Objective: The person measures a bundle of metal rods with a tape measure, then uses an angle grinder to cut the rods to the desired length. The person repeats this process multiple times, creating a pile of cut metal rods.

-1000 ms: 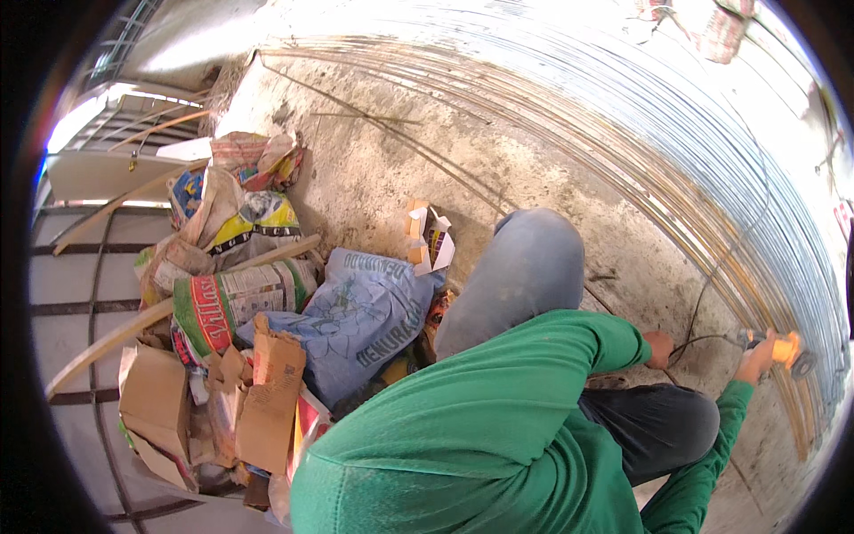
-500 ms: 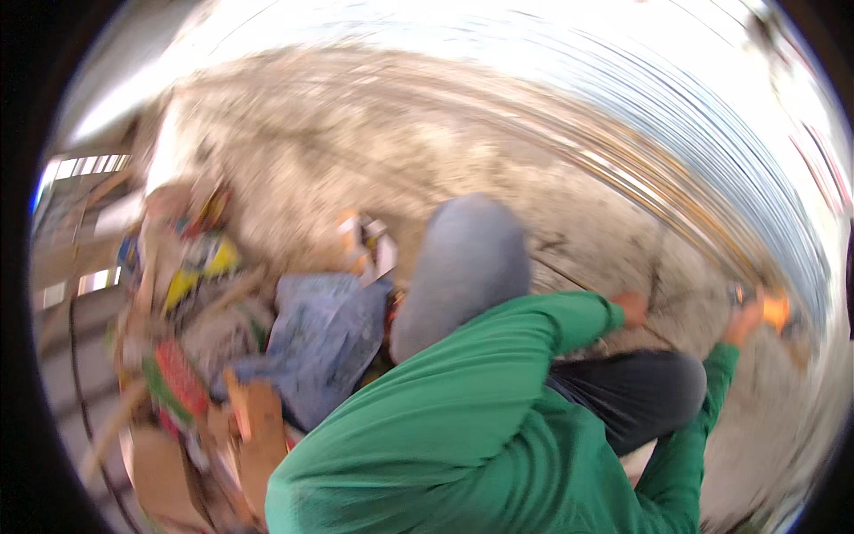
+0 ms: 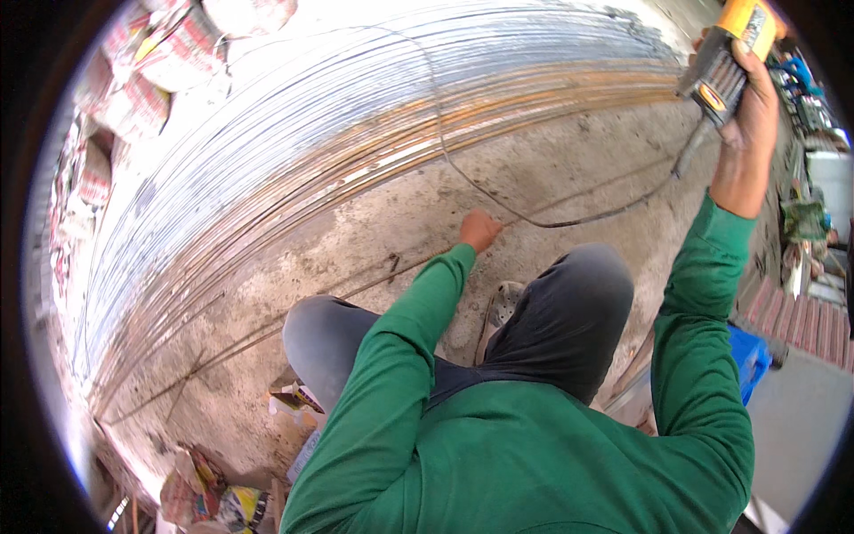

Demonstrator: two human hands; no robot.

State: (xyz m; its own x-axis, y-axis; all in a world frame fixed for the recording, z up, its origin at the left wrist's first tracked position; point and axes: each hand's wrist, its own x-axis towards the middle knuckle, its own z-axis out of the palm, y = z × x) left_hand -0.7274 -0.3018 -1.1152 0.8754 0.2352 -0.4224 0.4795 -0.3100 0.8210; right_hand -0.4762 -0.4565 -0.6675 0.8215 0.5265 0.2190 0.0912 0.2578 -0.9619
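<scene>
My right hand [image 3: 754,116] is raised at the upper right, wrapped round a corded power tool [image 3: 717,82] with a dark, vented body and a yellow front. The tool's working end is cut off by the picture's rim. From its back a black cord [image 3: 569,222] loops down over the floor and up across the bars. My left hand [image 3: 480,230] is low over the concrete, its fingers closed round a long thin steel rod [image 3: 391,274]. This rod lies slantwise on the floor in front of my knees.
A wide bundle of long steel bars [image 3: 356,133], grey and rusty, stretches across the floor ahead. Stacked sacks [image 3: 182,53] stand at the far left. An opened small box [image 3: 298,396] lies beside my left knee, and a blue bag [image 3: 750,360] is at the right.
The view has swung round to the right and steadied from a blur. My right hand now holds the power tool up high; my left hand is now on the rod.
</scene>
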